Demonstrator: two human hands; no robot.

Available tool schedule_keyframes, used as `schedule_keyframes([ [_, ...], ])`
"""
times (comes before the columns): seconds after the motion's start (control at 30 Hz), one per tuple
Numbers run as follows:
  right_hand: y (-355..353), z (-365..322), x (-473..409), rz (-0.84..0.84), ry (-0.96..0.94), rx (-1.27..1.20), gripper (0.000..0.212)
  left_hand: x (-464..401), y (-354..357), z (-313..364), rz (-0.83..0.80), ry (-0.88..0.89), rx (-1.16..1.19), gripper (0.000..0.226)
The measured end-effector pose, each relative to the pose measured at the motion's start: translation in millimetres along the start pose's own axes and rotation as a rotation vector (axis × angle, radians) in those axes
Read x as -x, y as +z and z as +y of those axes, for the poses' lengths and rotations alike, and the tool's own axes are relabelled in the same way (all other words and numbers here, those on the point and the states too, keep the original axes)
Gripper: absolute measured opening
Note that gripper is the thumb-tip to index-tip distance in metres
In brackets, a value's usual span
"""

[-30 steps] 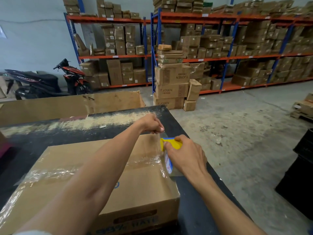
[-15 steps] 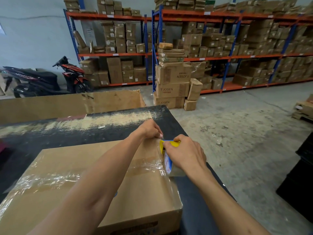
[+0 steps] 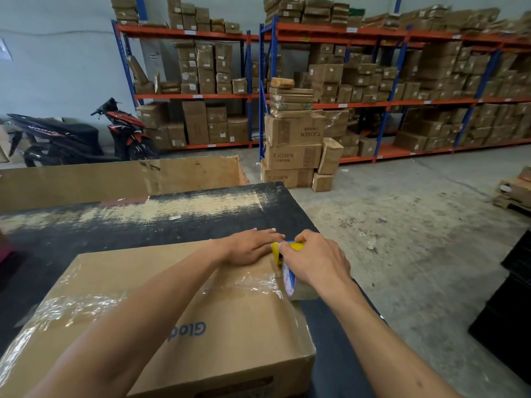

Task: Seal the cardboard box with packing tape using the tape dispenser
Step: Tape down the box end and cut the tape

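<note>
Left hand (image 3: 250, 247) has gone from pinching to fingers flat together on cardboard box (image 3: 161, 320) far-right corner on the table (image 3: 86, 225), right hand (image 3: 314, 261) clamped on tape dispenser (image 3: 290, 271); tape (image 3: 253, 282) looks thin, sticky, wrinkle-prone, so grip dispenser body.

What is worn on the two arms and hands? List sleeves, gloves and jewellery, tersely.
Both forearms are bare up to the bottom edge of the picture; no sleeve shows. The left hand and right hand have no gloves. No ring, watch or bracelet shows on the fingers or wrists in view. Fingernails are short and unpainted. The upper arms lie outside the picture, so any sleeve there cannot be told.
</note>
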State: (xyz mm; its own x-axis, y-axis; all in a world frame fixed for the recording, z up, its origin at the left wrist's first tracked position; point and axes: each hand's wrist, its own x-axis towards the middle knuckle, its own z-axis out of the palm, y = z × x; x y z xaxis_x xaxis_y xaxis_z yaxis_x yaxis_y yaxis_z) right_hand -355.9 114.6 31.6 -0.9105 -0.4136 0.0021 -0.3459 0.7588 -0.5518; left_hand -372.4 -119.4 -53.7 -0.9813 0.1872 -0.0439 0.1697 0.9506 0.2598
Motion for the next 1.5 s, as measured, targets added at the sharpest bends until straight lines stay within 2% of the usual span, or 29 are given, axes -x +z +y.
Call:
schedule_keyframes([
  [0.2,1,-2,-1,0.022,-0.001,0.024,0.037,1,7,-2,0.018,-0.01,0.017,0.049],
  [0.4,4,2,10,0.079,-0.027,-0.031,0.047,2,5,0,0.005,-0.013,0.04,0.049],
  [0.8,-9,22,58,0.12,0.023,-0.005,0.039,2,8,-5,0.019,0.0,0.109,0.048],
  [1.0,-4,23,64,0.1,0.051,0.004,0.042,4,6,15,0.05,-0.094,0.186,0.043],
  [1.1,-4,22,59,0.059,0.061,0.024,0.042,13,15,22,0.148,0.012,0.157,0.039],
  [1.17,-5,20,55,0.03,0.052,0.045,0.043,17,17,23,0.142,0.049,0.138,0.037],
  [1.27,-8,14,47,0.012,0.026,0.095,0.041,9,15,22,0.145,0.026,0.06,0.037],
  [1.37,-13,8,36,0.015,0.022,0.114,0.037,-4,16,19,0.191,-0.011,-0.042,0.048],
  [1.5,-16,8,24,0.001,0.017,0.121,0.033,-14,15,12,0.187,-0.034,-0.015,0.056],
])
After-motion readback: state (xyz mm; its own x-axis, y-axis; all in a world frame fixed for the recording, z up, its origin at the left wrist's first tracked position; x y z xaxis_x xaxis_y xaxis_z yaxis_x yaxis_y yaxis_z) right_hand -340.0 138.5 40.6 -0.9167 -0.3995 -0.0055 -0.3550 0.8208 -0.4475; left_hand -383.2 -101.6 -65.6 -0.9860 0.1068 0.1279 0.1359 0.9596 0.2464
